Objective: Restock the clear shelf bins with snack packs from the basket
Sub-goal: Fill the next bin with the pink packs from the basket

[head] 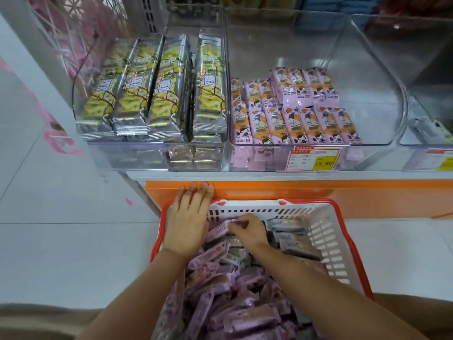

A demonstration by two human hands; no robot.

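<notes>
Pick-up step: the right hand (248, 230) is down in the basket (328, 241) at lower centre, fingers curled and pinching a purple snack pack (219, 229) near the far wall. The left hand (190, 217) lies flat over the basket's far-left rim — fingers straight, holding nothing. Both forearms run up from the bottom edge. Next move probably calls for lifting the pack clear and up to the part-filled clear bin (367, 82), centre right, where matching packs (294, 119) sit.

Bright even indoor light, soft shadows, glare on clear bins (367, 69), wide-angle bending at edges, slight blur
</notes>
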